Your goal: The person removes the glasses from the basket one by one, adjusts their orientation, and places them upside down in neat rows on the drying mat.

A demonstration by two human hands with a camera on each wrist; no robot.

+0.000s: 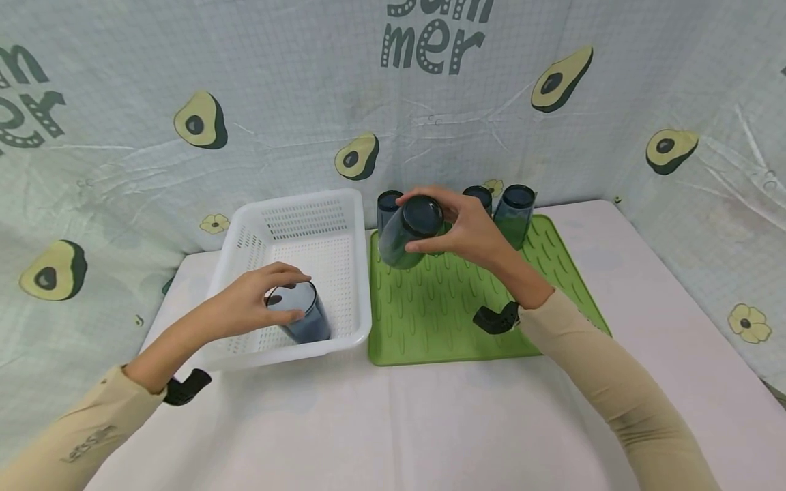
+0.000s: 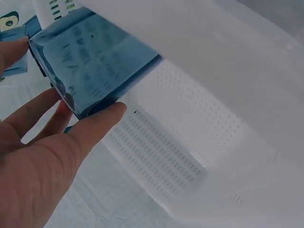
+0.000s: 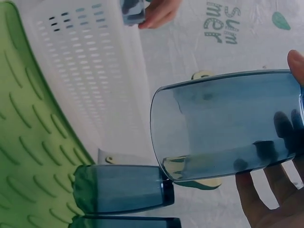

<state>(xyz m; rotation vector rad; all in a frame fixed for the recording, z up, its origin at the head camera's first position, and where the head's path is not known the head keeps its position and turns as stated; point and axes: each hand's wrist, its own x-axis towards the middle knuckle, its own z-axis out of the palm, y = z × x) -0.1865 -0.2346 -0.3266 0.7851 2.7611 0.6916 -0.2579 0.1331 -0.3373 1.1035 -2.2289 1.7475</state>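
Note:
In the head view my left hand (image 1: 252, 303) grips a blue tinted drinking glass (image 1: 312, 324) near its upper end, inside the white basket (image 1: 366, 293). The left wrist view shows the thumb and fingers on opposite sides of this glass (image 2: 95, 61). My right hand (image 1: 463, 228) holds another blue glass (image 1: 396, 244) by its dark base end, tilted with the base up, over the back left of the green mat (image 1: 430, 327). From the right wrist, this glass (image 3: 213, 126) has its mouth pointing away from the fingers.
More blue glasses stand base up along the mat's back edge: one at the left (image 1: 388, 203), one in the middle (image 1: 479, 196) and one at the right (image 1: 516, 215). A printed cloth (image 1: 276, 82) hangs behind the white table (image 1: 344, 429). The basket stands left of the mat.

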